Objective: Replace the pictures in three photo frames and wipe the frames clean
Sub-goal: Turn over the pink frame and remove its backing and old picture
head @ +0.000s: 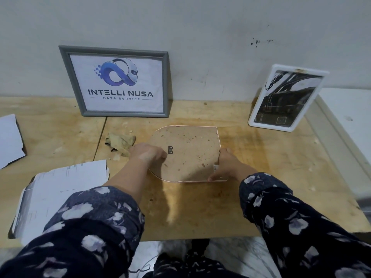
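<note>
Head view, left to right. Far left on wooden table [261, 149]: white card [9, 140], part cut off by the edge; nearer, loose printed sheets [60, 189], print too faint to read. Against the wall, grey frame [118, 82] upright, logo print inside. Crumpled tan cloth [120, 143] just beside the left hand [148, 154].

Centre — third frame [186, 153] face down, brown backing board up, small metal hanger near the left fingers. Left hand laid over the frame's left edge, fingers curled onto the backing; grip on the edge not fully readable, fingertips partly tucked under. Right hand [224, 163] clasping the right edge, thumb on top, fingers along the side by a small barcode sticker.

Right: white frame [287, 99] leaning on the wall, dark picture inside, content unclear.

Likely step: getting the backing off, or seating it again — cannot tell which. Best done flat on the table, even pressure both sides, no prying at one corner. Front of the face-down frame hidden; retaining tabs not visible. Cloth close enough for the wipe.
</note>
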Tool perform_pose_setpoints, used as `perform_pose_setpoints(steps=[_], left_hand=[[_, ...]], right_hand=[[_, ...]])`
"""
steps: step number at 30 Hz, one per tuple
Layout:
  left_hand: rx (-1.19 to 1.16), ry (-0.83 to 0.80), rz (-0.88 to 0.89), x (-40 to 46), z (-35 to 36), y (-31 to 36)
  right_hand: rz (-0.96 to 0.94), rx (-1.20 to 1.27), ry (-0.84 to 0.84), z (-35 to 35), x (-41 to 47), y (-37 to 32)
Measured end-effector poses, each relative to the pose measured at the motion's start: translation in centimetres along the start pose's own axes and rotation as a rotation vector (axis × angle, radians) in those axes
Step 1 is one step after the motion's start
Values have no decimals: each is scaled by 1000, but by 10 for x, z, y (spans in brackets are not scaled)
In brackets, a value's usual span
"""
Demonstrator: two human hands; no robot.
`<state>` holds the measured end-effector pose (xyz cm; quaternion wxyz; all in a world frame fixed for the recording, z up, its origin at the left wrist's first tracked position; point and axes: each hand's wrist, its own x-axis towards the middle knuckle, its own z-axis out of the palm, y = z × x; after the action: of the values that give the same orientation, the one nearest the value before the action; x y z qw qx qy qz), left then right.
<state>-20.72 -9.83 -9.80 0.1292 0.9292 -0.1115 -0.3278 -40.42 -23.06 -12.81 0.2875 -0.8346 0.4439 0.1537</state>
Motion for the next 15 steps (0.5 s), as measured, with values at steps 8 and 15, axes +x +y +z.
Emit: perform_pose_setpoints(steps=[8, 15], left_hand=[[-50, -26, 56, 7, -6, 2], [-203, 12, 44, 8, 1, -5]], right_hand=[[0, -4, -11, 0, 0, 1], [21, -31, -26, -3, -2, -4]])
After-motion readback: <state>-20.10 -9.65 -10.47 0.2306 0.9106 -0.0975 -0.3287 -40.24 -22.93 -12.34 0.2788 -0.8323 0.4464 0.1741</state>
